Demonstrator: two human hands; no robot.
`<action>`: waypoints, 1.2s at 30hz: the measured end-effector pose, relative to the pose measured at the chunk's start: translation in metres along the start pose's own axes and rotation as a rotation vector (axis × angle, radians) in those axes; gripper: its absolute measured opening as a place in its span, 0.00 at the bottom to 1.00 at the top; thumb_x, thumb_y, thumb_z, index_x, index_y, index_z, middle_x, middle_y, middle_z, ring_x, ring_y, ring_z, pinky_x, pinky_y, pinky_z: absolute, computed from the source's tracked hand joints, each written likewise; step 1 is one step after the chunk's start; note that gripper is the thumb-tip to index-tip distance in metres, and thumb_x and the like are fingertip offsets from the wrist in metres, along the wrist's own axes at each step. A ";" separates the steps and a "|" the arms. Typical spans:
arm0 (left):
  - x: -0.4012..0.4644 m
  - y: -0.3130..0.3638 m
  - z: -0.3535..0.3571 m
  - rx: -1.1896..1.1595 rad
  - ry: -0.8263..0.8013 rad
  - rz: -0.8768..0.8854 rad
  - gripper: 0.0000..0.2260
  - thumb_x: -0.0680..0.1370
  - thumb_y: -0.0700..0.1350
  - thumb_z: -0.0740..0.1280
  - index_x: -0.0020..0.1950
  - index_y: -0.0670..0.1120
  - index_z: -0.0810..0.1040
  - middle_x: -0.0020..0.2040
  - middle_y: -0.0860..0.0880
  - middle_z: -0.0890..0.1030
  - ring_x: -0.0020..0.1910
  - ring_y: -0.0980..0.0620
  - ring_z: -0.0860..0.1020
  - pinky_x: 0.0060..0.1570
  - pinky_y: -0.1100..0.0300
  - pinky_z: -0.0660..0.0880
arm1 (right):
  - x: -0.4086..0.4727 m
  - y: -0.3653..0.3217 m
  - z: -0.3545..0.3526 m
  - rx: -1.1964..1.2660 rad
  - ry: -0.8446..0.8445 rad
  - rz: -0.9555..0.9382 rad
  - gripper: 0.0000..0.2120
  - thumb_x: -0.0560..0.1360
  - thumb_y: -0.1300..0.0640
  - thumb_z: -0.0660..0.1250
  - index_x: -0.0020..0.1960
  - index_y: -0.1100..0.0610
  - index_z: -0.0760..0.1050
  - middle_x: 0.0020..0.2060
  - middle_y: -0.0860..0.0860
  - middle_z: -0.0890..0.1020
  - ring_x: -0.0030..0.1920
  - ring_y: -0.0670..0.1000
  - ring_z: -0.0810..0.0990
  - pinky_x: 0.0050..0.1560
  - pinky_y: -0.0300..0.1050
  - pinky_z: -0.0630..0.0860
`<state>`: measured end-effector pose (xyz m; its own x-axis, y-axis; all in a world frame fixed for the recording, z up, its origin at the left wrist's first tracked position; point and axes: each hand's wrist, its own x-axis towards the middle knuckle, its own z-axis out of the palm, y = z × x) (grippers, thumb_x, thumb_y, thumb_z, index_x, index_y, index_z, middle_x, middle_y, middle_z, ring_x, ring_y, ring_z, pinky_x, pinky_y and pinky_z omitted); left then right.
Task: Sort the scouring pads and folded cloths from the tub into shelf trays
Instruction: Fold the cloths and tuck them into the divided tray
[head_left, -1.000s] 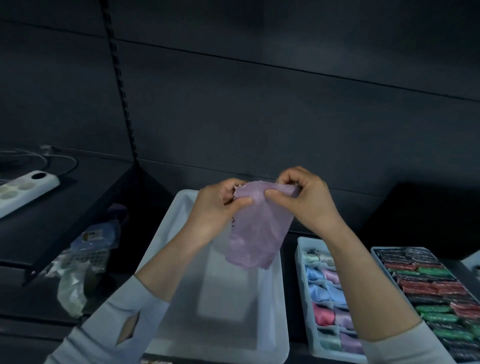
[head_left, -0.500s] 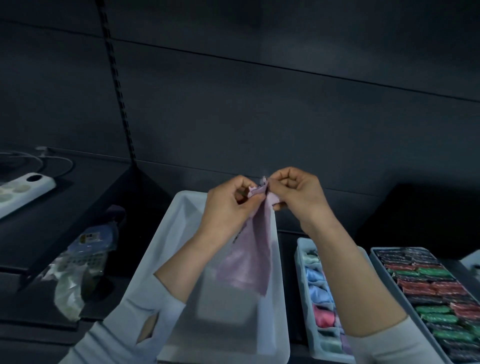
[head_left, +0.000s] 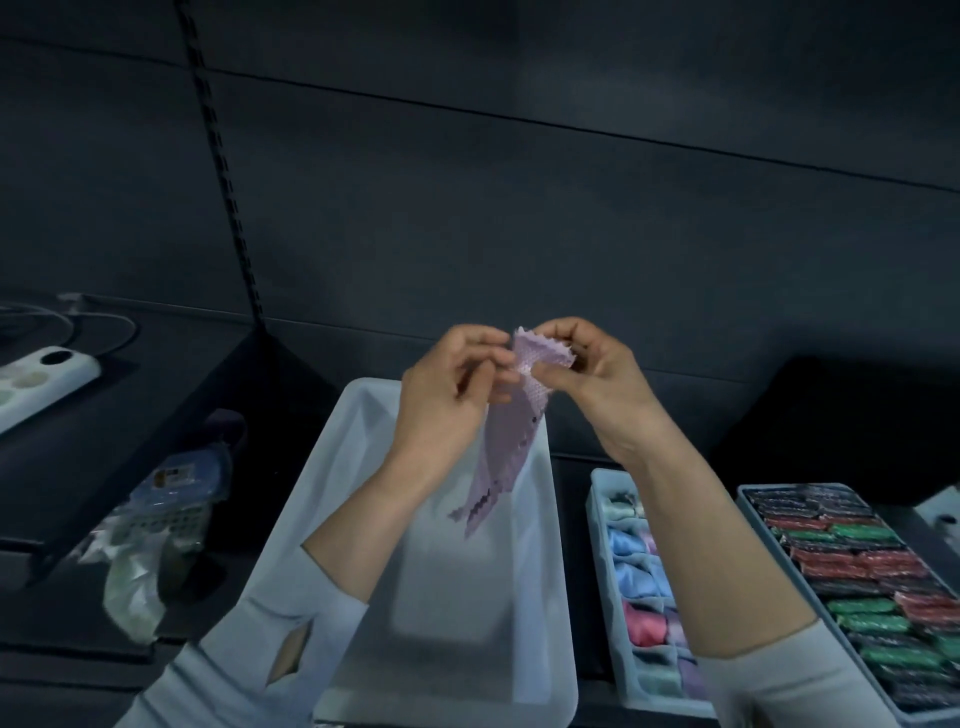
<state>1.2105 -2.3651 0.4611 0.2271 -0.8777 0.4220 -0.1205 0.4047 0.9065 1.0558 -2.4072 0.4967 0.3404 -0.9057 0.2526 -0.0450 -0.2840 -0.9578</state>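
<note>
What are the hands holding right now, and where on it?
Both the left hand and the right hand pinch the lilac cloth at its top edge; the rest hangs down over the white tub.

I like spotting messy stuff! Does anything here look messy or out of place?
Mostly tidy. The purple cloth is not folded yet: both hands, left hand and right hand, pinch its top and it dangles over the tub. At far left, crumpled plastic bags hang off the dark shelf.
</note>
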 end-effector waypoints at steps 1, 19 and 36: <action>0.001 -0.005 -0.003 0.050 0.019 0.031 0.15 0.77 0.38 0.69 0.60 0.54 0.75 0.55 0.54 0.81 0.55 0.57 0.81 0.54 0.55 0.79 | 0.000 -0.001 -0.002 0.009 -0.017 -0.008 0.14 0.73 0.73 0.68 0.53 0.57 0.77 0.47 0.51 0.80 0.46 0.48 0.77 0.45 0.36 0.77; -0.065 -0.117 -0.012 0.060 -0.437 -0.509 0.08 0.71 0.40 0.77 0.48 0.48 0.84 0.44 0.50 0.86 0.40 0.55 0.80 0.43 0.55 0.77 | 0.012 0.003 -0.020 0.179 0.008 -0.095 0.17 0.72 0.72 0.70 0.54 0.55 0.75 0.42 0.48 0.80 0.45 0.48 0.77 0.53 0.45 0.74; -0.027 -0.053 -0.003 -0.225 -0.187 -0.524 0.10 0.80 0.37 0.65 0.60 0.42 0.80 0.52 0.44 0.85 0.48 0.50 0.84 0.47 0.59 0.81 | -0.031 0.059 -0.004 -0.018 -0.176 0.639 0.20 0.74 0.42 0.70 0.52 0.60 0.80 0.37 0.47 0.80 0.38 0.44 0.77 0.44 0.37 0.77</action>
<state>1.2133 -2.3621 0.4016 0.0251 -0.9970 -0.0732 0.1739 -0.0678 0.9824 1.0384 -2.3971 0.4331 0.3898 -0.8332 -0.3922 -0.3043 0.2854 -0.9088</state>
